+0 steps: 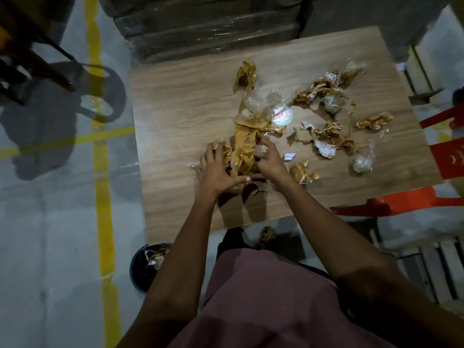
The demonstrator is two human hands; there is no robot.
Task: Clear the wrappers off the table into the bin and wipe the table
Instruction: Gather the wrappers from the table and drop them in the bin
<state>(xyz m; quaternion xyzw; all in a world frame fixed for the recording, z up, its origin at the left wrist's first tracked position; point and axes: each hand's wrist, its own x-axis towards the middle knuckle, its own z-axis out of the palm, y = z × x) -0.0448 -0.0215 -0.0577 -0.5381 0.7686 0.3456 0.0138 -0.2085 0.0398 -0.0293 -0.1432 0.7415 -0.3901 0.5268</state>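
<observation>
Several crumpled brown and clear wrappers point(324, 136) lie scattered over the wooden table point(175, 101). A long brown wrapper point(244, 146) lies between my two hands near the table's front. My left hand point(216, 167) presses against its left side with fingers spread over a crumpled piece. My right hand point(270, 159) closes on the wrapper's right side. A round white and red lid point(282, 116) sits in the middle of the pile. A black bin point(140, 270) stands on the floor below the table's front left corner, with a wrapper inside.
Red plastic chairs point(447, 156) stand along the table's right edge. Black wrapped stacks point(206, 28) sit behind the table. Yellow floor lines point(103, 172) run at the left, with a dark chair point(37, 59) at the far left. A wooden pallet point(437, 267) lies at the lower right.
</observation>
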